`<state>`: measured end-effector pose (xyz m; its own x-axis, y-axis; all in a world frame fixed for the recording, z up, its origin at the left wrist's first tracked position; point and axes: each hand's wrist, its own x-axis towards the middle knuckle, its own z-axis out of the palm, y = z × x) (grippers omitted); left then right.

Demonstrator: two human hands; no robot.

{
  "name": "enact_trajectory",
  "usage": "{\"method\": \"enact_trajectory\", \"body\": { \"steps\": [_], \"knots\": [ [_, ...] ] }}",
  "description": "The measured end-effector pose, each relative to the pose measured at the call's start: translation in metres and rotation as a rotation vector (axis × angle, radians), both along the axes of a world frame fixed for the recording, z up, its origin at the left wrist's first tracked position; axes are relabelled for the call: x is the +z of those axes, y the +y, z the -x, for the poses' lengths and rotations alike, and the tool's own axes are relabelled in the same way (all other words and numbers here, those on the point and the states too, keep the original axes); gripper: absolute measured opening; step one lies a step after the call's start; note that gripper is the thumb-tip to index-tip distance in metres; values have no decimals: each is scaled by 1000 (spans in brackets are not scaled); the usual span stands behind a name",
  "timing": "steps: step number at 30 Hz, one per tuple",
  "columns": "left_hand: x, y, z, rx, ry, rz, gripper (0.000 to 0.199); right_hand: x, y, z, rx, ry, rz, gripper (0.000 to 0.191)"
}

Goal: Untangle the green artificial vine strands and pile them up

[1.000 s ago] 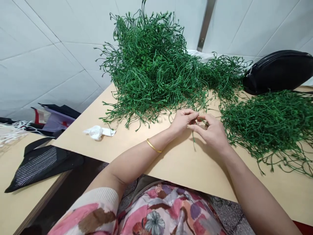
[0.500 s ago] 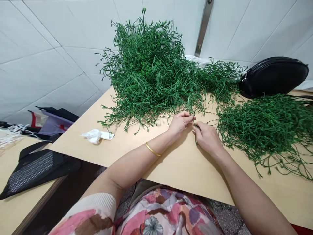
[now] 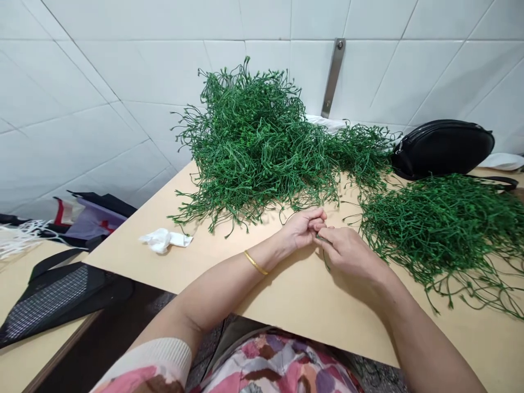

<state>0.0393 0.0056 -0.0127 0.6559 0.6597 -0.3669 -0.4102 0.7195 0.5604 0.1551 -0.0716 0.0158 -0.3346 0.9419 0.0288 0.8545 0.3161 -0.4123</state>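
Note:
My left hand (image 3: 302,228), with a gold bangle on its wrist, is closed with fingers curled above the table. Against its fingertips presses my right hand (image 3: 346,248), closed on a thin green stem (image 3: 326,260) whose end dangles below the fingers. Most of that stem is hidden between the two hands. Just beyond them rises a large tangled heap of green stems with small bud-like tips (image 3: 254,147). A second, flatter pile of such stems (image 3: 442,224) lies to the right of my right hand.
A crumpled white tissue (image 3: 160,240) lies on the tabletop (image 3: 221,262) at left. The black bag (image 3: 446,147) stands behind the right pile, near the tiled wall (image 3: 155,65). Beyond the table's left edge are a black mesh bag (image 3: 53,300) and folded cloths (image 3: 94,215).
The view has tilted up, so everything sits lower in the picture. My hands have drawn closer together, and my left fingers have curled in against my right hand.

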Motion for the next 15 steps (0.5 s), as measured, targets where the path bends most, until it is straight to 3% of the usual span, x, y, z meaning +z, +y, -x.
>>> {"method": "enact_trajectory", "body": {
  "steps": [4, 6, 10, 13, 15],
  "knots": [
    [5, -2, 7, -163, -11, -171, 26, 12, -10, -7, 283, 302, 227, 35],
    [7, -3, 8, -172, 5, -301, 25, 18, -13, -11, 272, 409, 204, 37],
    [3, -9, 6, -162, 218, -696, 26, 23, -17, -38, -165, 375, -110, 30],
    [-1, -14, 2, -190, 404, -910, 28, 22, -21, -74, -503, -72, -382, 20],
    [-4, -17, 0, -201, 451, -974, 28, 19, -26, -97, -605, -345, -525, 18]
  ]
}}
